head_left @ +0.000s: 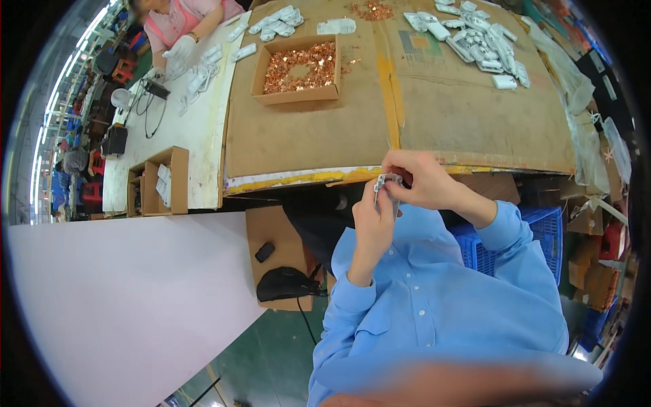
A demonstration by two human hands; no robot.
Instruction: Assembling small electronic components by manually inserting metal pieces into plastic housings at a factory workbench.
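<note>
My left hand point(371, 227) grips a small white plastic casing point(388, 179) from below, its thumb and fingers closed round it. At the casing's upper end the fingers of my right hand point(422, 180) are pressed together, working on it from the right. Whether a small metal piece sits between those fingertips cannot be made out. Both hands are just off the near edge of the cardboard-covered table point(312, 139), in front of my blue shirt. Farther back on the table stands a shallow cardboard box point(302, 97) of small copper-coloured metal pieces point(288, 71).
White casings lie in a pile point(485, 44) at the far right and a group point(277, 24) at the far left. Loose copper pieces point(371, 9) lie at the back. A co-worker's gloved hand point(180, 54) is over the white side table point(203, 139). A blue crate point(542, 234) stands beside me.
</note>
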